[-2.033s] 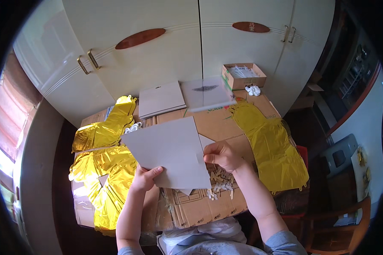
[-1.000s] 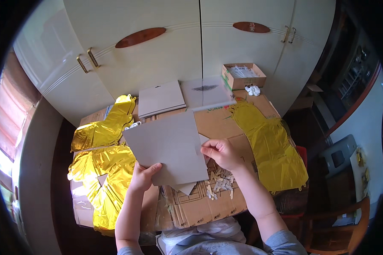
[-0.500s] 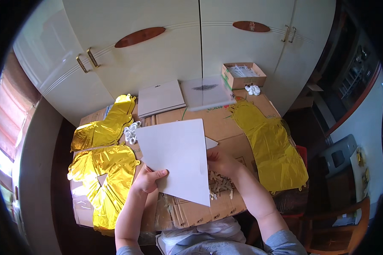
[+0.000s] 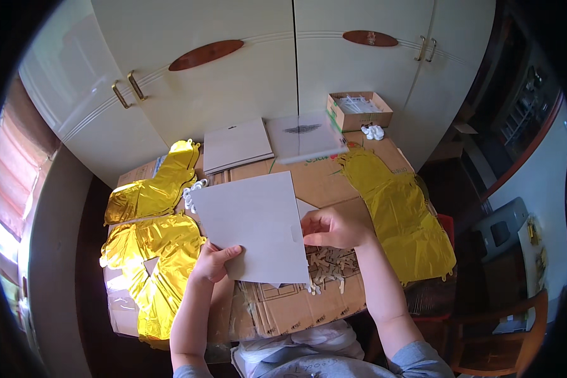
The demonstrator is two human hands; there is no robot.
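Observation:
My left hand [image 4: 215, 261] grips the lower left edge of a pale grey card sheet [image 4: 249, 227], its thumb flat on the face. Beside the sheet's right edge is my right hand [image 4: 337, 228], fingers curled, with a gap between thumb and forefinger; I see nothing held there. A small pale strip [image 4: 297, 233] shows at that edge of the card. Behind the sheet, a white corner [image 4: 307, 206] of another piece peeks out. Below my right hand lies a heap of small tan strips [image 4: 329, 268] on the cardboard-covered table [image 4: 309, 309].
Gold foil balloons [image 4: 164, 268] lie flat on the left, and another gold foil balloon [image 4: 403, 220] on the right. White rings [image 4: 192, 194] sit left of the sheet. Toward the back are stacked grey boards [image 4: 238, 145], a clear bag [image 4: 305, 138] and a box of white sticks [image 4: 359, 112].
The card sheet has turned and tilted, its lower right corner rising. My right hand has come out from behind its edge, slightly rightward. More of the tan strips show.

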